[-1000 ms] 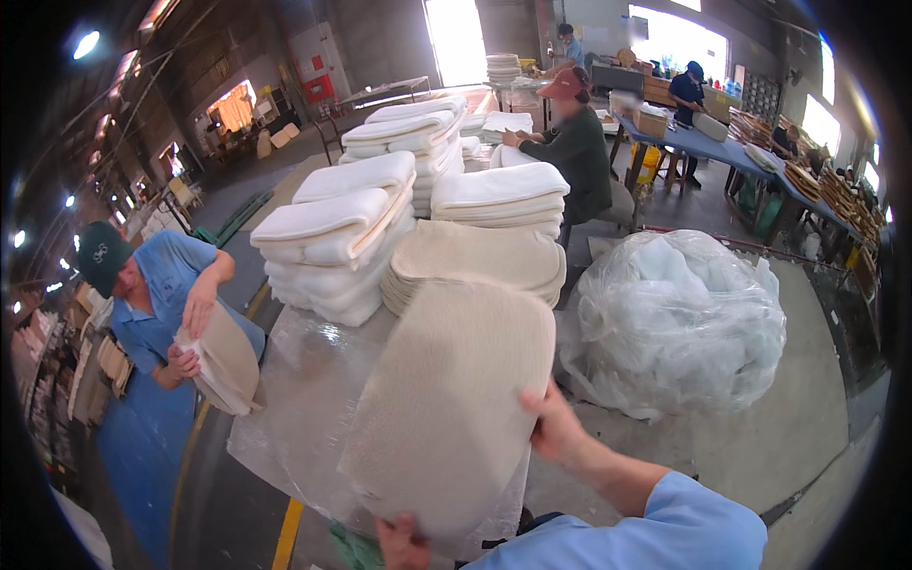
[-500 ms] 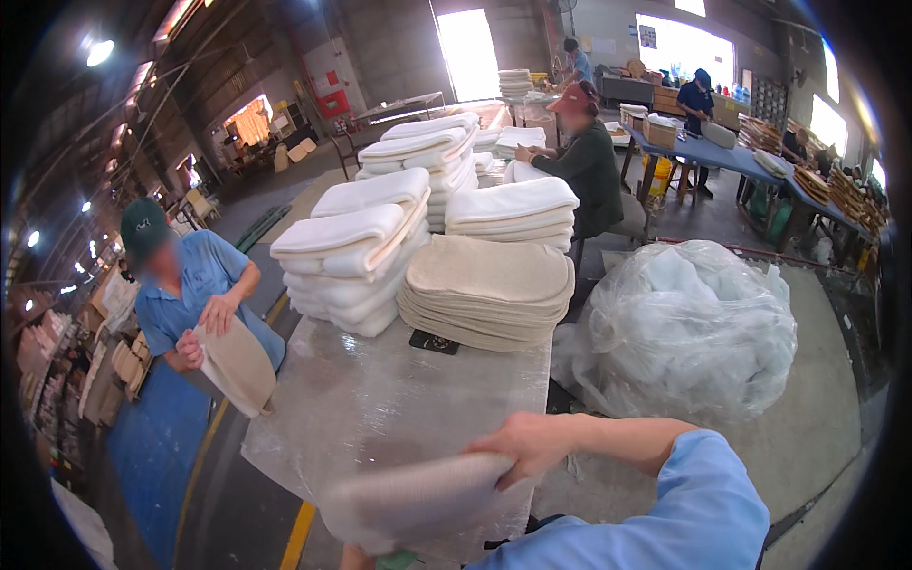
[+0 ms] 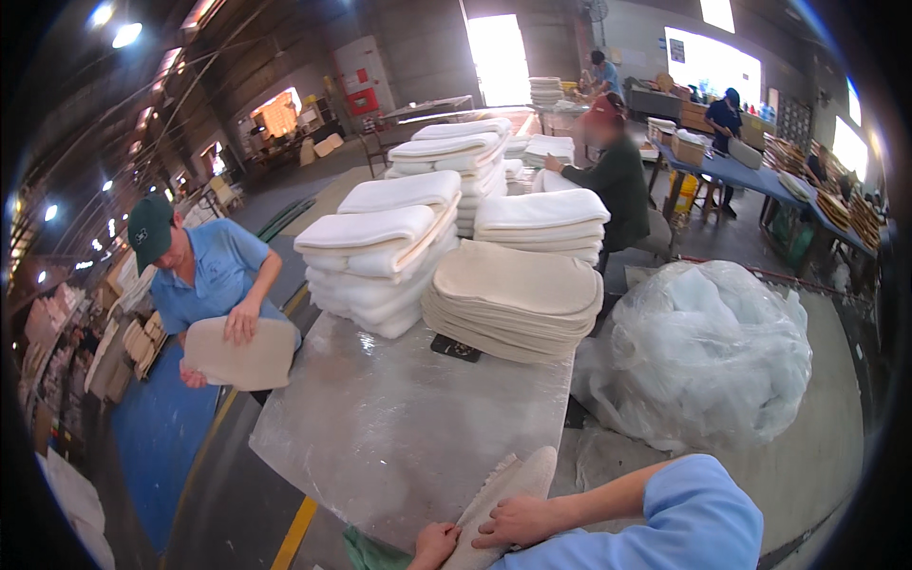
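Fold could skew

A bent, beige fabric pad (image 3: 518, 473) lay tilted at the six o'clock end of the plastic-covered grey counter (image 3: 380, 408). On the left hand (image 3: 437, 543), fingers seemingly pinched its edge; on the right hand (image 3: 518, 522), they curled over it, grip hidden. Uneven pulling risked skewing it.

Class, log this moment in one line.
left hand: touching beige fabric piece; right hand: same piece; plastic-covered table: beige fabric stack

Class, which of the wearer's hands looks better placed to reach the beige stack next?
Probably the right hand: it sits slightly farther forward and nearer the beige stack, while the left hand is lower in view and farther left. Both touch the loose beige piece, though.
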`<action>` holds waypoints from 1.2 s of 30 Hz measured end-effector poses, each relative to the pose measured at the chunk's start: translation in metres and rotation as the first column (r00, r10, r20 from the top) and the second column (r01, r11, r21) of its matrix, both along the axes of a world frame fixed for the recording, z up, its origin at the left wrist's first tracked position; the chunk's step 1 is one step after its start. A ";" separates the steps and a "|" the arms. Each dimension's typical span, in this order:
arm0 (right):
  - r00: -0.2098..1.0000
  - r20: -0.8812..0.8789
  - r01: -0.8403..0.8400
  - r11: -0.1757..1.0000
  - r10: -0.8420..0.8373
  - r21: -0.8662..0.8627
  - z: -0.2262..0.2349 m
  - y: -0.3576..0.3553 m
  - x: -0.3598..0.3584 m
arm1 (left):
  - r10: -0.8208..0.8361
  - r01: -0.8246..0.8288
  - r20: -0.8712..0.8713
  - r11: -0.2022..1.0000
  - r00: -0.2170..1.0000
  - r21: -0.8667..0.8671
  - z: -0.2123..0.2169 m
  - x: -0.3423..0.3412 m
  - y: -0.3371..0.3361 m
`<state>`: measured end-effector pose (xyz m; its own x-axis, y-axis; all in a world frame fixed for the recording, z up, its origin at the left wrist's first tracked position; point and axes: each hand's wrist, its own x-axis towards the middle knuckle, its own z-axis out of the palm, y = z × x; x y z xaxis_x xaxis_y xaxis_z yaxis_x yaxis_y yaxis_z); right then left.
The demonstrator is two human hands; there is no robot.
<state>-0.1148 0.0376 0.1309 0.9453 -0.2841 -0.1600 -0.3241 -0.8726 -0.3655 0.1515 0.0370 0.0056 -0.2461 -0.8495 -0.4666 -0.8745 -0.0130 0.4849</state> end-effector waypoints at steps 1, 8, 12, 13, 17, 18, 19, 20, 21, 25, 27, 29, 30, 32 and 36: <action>1.000 -0.006 -0.012 1.000 0.012 0.010 -0.002 -0.001 0.003 | 0.012 -0.011 0.026 0.999 1.000 -0.036 -0.003 0.005 0.002; 0.950 -0.205 0.311 0.735 -0.234 0.603 -0.044 -0.097 0.032 | 0.216 -0.162 -0.264 0.964 0.940 0.211 -0.007 -0.004 -0.001; 0.835 -0.550 0.121 0.972 0.009 0.199 -0.091 -0.130 0.069 | 0.073 -0.071 -0.122 0.997 0.990 0.015 0.009 -0.025 0.002; 0.853 -0.521 0.129 0.968 0.003 0.217 -0.094 -0.126 0.070 | 0.073 -0.076 -0.113 0.997 0.991 -0.019 0.013 -0.026 0.007; 0.927 -0.370 0.178 0.941 -0.062 0.289 -0.106 -0.096 0.072 | 0.054 -0.073 -0.102 0.980 0.993 -0.187 0.013 -0.017 0.026; 0.936 -0.334 0.218 0.931 -0.113 0.295 -0.108 -0.092 0.067 | 0.098 -0.123 -0.175 0.983 0.980 -0.138 0.011 -0.019 0.025; 0.956 -0.267 0.195 0.944 -0.122 0.265 -0.110 -0.089 0.059 | 0.142 -0.167 -0.244 0.982 0.959 -0.084 0.010 -0.020 0.023; 0.974 -0.190 0.166 0.958 -0.123 0.233 -0.108 -0.086 0.056 | 0.194 -0.212 -0.302 0.977 0.934 -0.030 0.010 -0.019 0.021; 0.986 -0.113 0.140 0.970 -0.120 0.197 -0.105 -0.083 0.052 | 0.222 -0.234 -0.389 0.972 0.894 0.019 0.009 -0.019 0.018; 0.995 -0.003 0.099 0.979 -0.100 0.177 -0.104 -0.073 0.033 | 0.192 -0.141 -0.483 0.980 0.854 0.141 0.010 -0.024 0.009; 0.992 0.044 0.106 0.967 -0.119 0.230 -0.105 -0.068 0.028 | 0.130 -0.083 -0.417 0.988 0.900 0.130 0.013 -0.026 0.004; 0.986 0.045 0.141 0.957 -0.158 0.254 -0.106 -0.067 0.028 | 0.093 -0.069 -0.358 0.994 0.929 0.079 0.016 -0.029 0.000; 0.983 0.046 0.160 0.951 -0.178 0.265 -0.107 -0.067 0.028 | 0.086 -0.076 -0.343 0.996 0.935 0.044 0.018 -0.030 -0.001; 0.978 0.053 0.181 0.945 -0.202 0.272 -0.110 -0.069 0.029 | 0.077 -0.090 -0.313 0.996 0.947 -0.027 0.020 -0.031 -0.003; 0.971 0.071 0.200 0.938 -0.228 0.282 -0.117 -0.069 0.028 | -0.196 0.192 -0.178 0.981 0.964 -0.041 0.024 -0.012 -0.016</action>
